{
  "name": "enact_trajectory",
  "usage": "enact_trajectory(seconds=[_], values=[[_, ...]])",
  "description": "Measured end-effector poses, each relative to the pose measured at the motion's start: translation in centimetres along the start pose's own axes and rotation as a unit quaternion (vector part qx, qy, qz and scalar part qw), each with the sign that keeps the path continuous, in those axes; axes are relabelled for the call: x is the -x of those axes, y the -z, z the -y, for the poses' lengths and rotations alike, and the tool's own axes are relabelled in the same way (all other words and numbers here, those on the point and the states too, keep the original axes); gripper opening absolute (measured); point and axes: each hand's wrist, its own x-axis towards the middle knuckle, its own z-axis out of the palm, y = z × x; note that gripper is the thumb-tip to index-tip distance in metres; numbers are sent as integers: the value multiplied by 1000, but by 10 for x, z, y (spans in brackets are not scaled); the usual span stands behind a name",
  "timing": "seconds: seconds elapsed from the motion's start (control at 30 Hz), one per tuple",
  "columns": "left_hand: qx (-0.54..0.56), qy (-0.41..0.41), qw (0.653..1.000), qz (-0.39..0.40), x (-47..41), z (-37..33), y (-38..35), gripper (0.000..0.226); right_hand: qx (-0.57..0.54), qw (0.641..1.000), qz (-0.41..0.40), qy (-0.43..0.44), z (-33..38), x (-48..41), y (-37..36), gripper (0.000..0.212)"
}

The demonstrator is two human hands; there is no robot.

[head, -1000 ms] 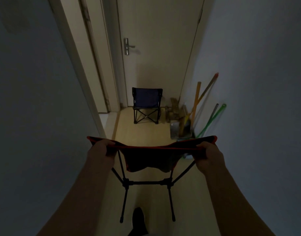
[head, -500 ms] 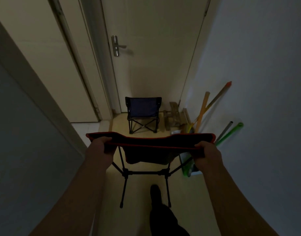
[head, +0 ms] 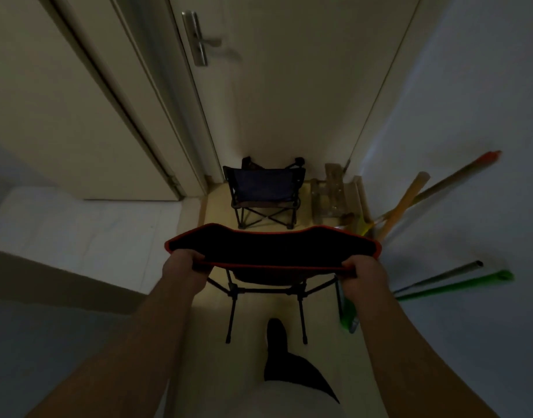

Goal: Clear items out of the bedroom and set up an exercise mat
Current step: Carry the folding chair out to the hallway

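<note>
I carry a small folding camp chair (head: 271,250) with a dark seat, red trim and thin black legs, held up off the floor in a dim hallway. My left hand (head: 183,265) grips the left end of its top edge. My right hand (head: 363,274) grips the right end. Straight ahead, a second folding chair (head: 263,188) in dark blue stands on the floor against a shut door (head: 289,79).
Broom and mop handles (head: 422,191), a green pole (head: 458,286) and a small wooden stool (head: 331,194) lean against the right wall. A doorway with pale tiles (head: 87,224) opens on the left. My dark-socked foot (head: 275,336) steps forward under the chair.
I have walked forward down the hallway with the chair in both hands. The blue chair, the door and the poles are closer now, and the left doorway has come alongside.
</note>
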Motion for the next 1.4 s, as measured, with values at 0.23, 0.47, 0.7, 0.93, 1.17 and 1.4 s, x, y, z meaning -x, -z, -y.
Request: enact_trajectory(seconds=[0.23, 0.47, 0.7, 0.93, 1.17, 1.4], values=[[-25, 19, 999, -34, -68, 5, -14, 91, 89, 994, -41, -48, -12, -95, -12, 65], [-16, 35, 999, 35, -101, 21, 8, 88, 52, 995, -35, -74, -34, -120, 2, 72], [-7, 68, 998, 15, -125, 39, 39, 77, 55, 995, -9, -86, -68, -141, 36, 89], [-27, 62, 997, 28, -109, 49, 73, 50, 157, 984, -57, -55, -76, -94, 36, 44], [-59, 90, 993, 40, -85, 78, 132, 39, 258, 961, -79, -65, -101, -44, 83, 46], [-75, 114, 990, 25, -62, 135, 200, 37, 267, 950, -83, -140, -140, -6, 148, 50]])
